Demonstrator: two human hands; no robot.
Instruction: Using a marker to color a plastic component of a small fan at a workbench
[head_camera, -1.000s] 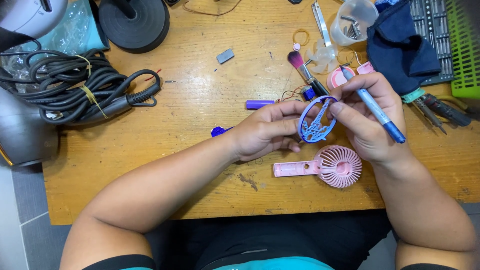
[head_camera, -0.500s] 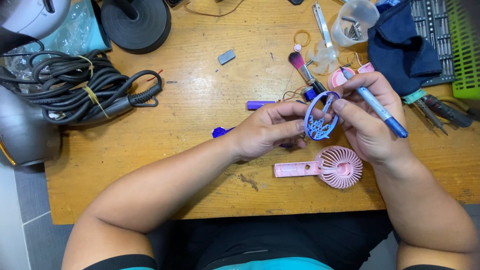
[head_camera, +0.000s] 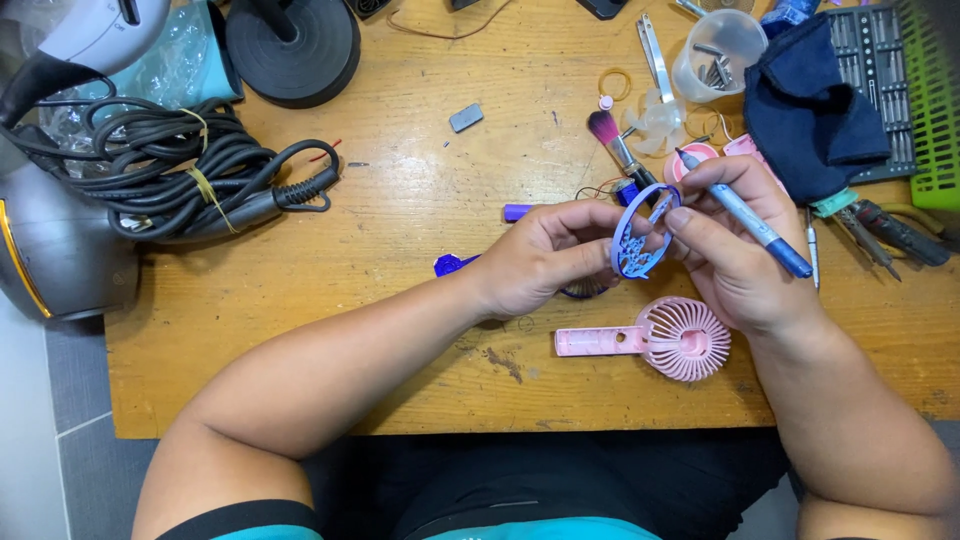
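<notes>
The blue fan grille (head_camera: 640, 232), a round ring with a cut-out pattern, sits pinched between both hands above the wooden worktop (head_camera: 400, 220). Far to the left of the hands lie a coiled black cable (head_camera: 170, 170) and a black round base (head_camera: 292, 42). The left hand (head_camera: 545, 258) closes its fingers around the grille's left edge. The right hand (head_camera: 735, 250) steadies the right edge with thumb and fingertip while gripping a blue pen (head_camera: 745, 215) between its fingers. Just below the right hand rests a pink handheld fan (head_camera: 665, 340). Beyond it, further right, lies a dark blue cloth (head_camera: 810, 100).
</notes>
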